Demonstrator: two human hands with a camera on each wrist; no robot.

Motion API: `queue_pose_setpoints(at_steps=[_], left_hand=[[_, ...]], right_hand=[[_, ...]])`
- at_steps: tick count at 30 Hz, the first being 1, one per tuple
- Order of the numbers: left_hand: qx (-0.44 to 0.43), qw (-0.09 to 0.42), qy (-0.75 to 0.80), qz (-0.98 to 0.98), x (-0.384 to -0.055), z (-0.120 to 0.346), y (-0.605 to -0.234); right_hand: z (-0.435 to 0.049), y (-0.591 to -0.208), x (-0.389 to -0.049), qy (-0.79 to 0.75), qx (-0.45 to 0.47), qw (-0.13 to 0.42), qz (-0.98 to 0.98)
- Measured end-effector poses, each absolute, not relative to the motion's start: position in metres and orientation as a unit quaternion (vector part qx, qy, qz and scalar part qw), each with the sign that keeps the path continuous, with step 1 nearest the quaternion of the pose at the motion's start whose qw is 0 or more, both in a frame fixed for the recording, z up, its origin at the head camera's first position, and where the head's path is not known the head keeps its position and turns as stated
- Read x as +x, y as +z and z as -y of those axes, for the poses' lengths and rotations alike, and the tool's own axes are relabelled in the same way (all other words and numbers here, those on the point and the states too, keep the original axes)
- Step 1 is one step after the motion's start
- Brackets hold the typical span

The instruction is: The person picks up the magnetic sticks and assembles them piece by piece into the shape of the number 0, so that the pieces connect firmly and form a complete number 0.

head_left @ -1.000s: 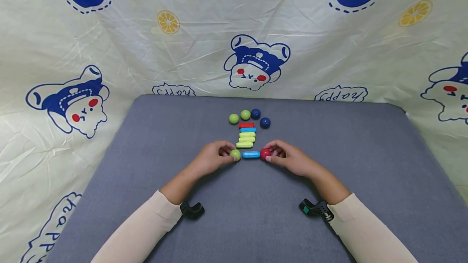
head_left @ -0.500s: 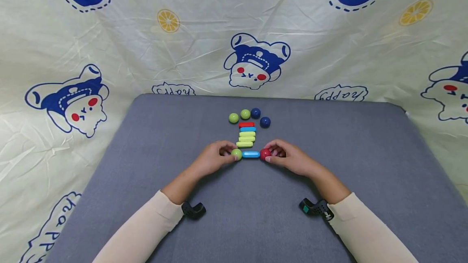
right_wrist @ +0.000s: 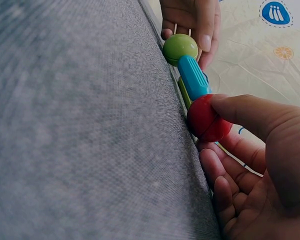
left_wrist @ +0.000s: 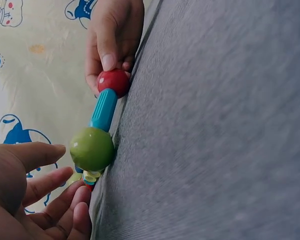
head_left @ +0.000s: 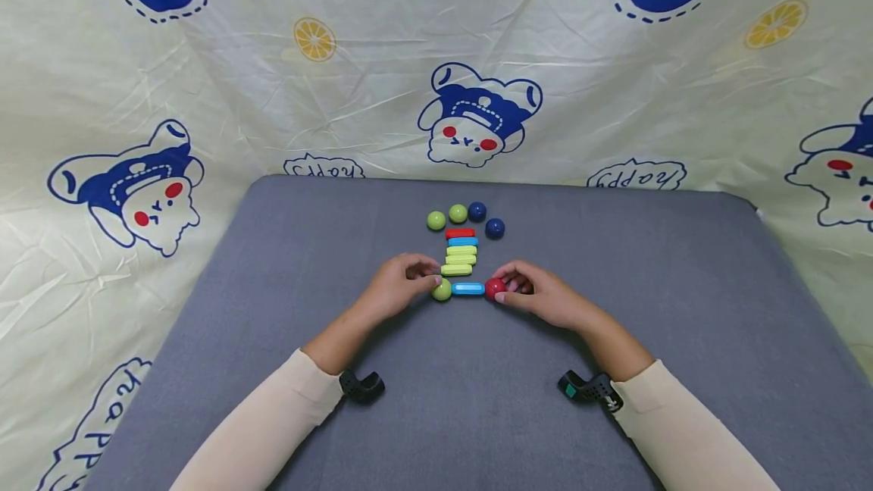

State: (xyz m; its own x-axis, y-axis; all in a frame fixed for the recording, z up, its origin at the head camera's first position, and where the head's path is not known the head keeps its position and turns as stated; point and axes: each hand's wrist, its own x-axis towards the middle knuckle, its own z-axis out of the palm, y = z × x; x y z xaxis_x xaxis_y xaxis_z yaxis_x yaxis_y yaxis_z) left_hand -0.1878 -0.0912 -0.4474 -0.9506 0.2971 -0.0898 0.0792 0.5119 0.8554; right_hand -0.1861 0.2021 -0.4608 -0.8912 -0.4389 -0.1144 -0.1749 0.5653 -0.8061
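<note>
A light-blue ribbed rod (head_left: 468, 289) lies on the table, its left end against a green ball (left_wrist: 92, 149) and its right end against a red ball (right_wrist: 209, 118). My right hand (head_left: 542, 295) pinches the red ball between thumb and fingers. Beside the green ball is my left hand (head_left: 398, 286); the left wrist view has its thumb and fingers spread, apart from the ball. Just beyond the joined piece lies a column of short rods: several yellow ones (head_left: 461, 260), a blue rod (head_left: 463, 242) and a red rod (head_left: 460, 233).
Past the rods sit two green balls (head_left: 458, 213) and two dark-blue balls (head_left: 495, 229). The grey cloth-covered table (head_left: 614, 248) reaches back to a patterned pale curtain (head_left: 382, 97). A black band (head_left: 361, 386) is on each wrist.
The green ball has moved right, closing the gap to the blue rod. My left hand has since loosened its fingers from the ball. The right hand stays on the red ball.
</note>
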Motion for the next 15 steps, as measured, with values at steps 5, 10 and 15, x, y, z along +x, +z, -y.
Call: queue_pose_setpoints(at_steps=[5, 10, 15], left_hand=[[0.101, 0.099, 0.487, -0.862, -0.197, 0.09, -0.449], [0.098, 0.094, 0.472, -0.871, -0.205, 0.087, -0.451], [0.101, 0.099, 0.44, -0.887, -0.208, 0.082, -0.449]], right_hand=[[-0.203, -0.461, -0.186, -0.429, -0.178, 0.151, -0.873], [-0.203, -0.462, -0.186, -0.428, -0.175, 0.151, -0.874], [-0.202, -0.46, -0.186, -0.427, -0.172, 0.152, -0.874]])
